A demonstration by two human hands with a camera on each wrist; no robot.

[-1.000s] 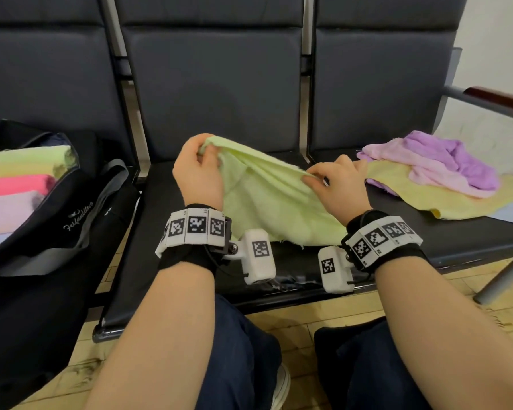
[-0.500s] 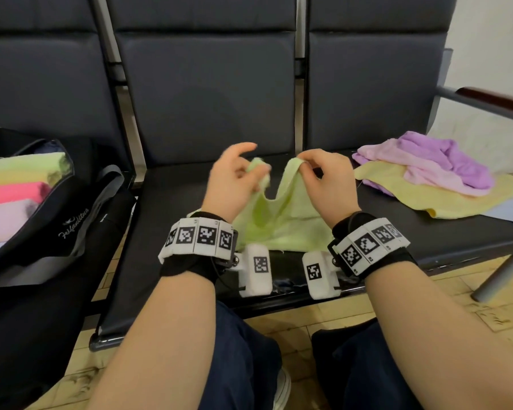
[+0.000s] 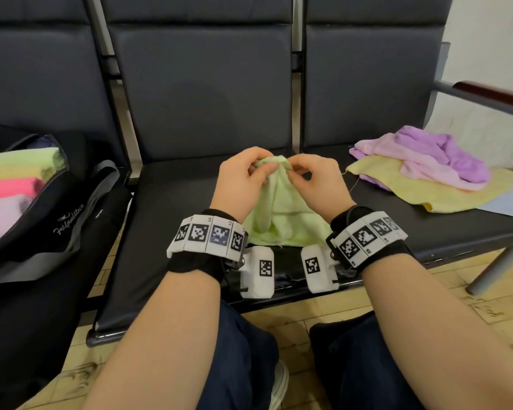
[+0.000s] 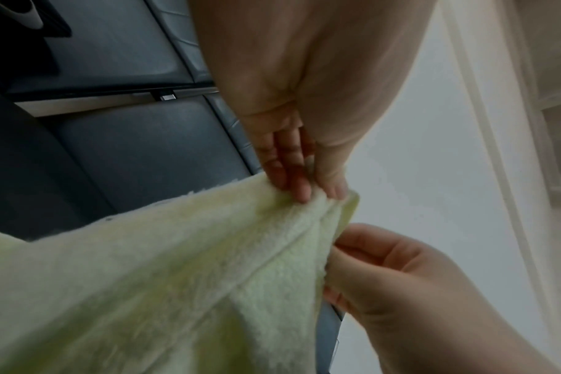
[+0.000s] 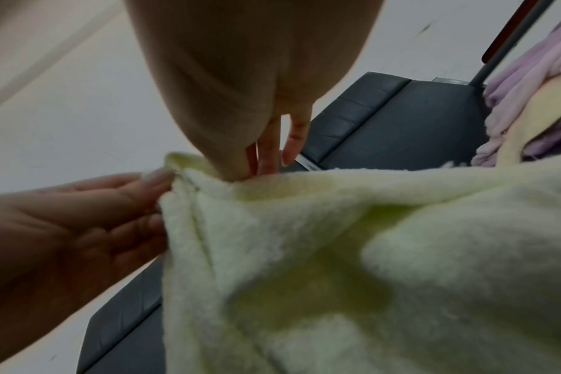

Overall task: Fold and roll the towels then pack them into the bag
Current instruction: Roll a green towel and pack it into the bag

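While the black bag (image 3: pixel 42 220) sits open on the leftmost seat with rolled towels (image 3: pixel 9 184) in green, yellow and pink packed side by side inside it, the person works over the middle seat (image 3: pixel 172 202). The left hand (image 3: pixel 240 184) has its grip pinched together on the top corner of the light green towel (image 3: pixel 282 214), thumb against fingertips. Just beside it, touching the same bunched corner, the right hand (image 3: pixel 317 182) has its grip clamped on the cloth too. From both hands the towel hangs down onto the seat. On the rightmost seat, a yellow towel (image 3: pixel 444 193) lies spread beneath crumpled purple towels (image 3: pixel 439 155).
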